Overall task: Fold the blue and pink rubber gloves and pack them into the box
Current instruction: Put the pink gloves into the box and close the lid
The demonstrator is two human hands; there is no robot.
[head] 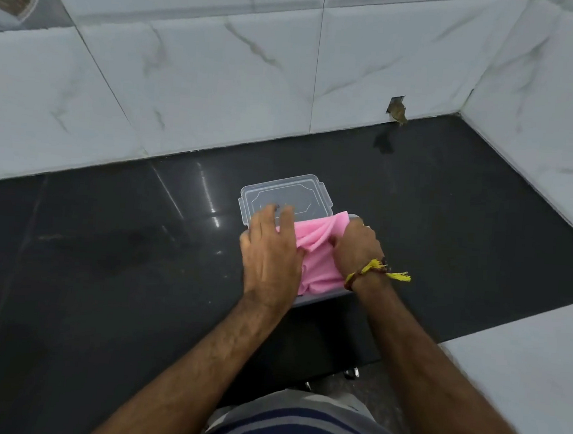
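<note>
Head view: hands [272, 249] [357, 249] gripping pink glove [314, 242] over box [320, 299], black counter [107, 245], marbled tiles [220, 76].

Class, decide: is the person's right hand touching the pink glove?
Touching. The head view shows the right hand pressing into the pink glove, whose folds bunch against its fingers.

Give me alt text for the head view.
Both bare hands, left and right, press crumpled pink rubber gloves into a clear plastic box on a black polished counter. Its clear lid lies just behind.
</note>
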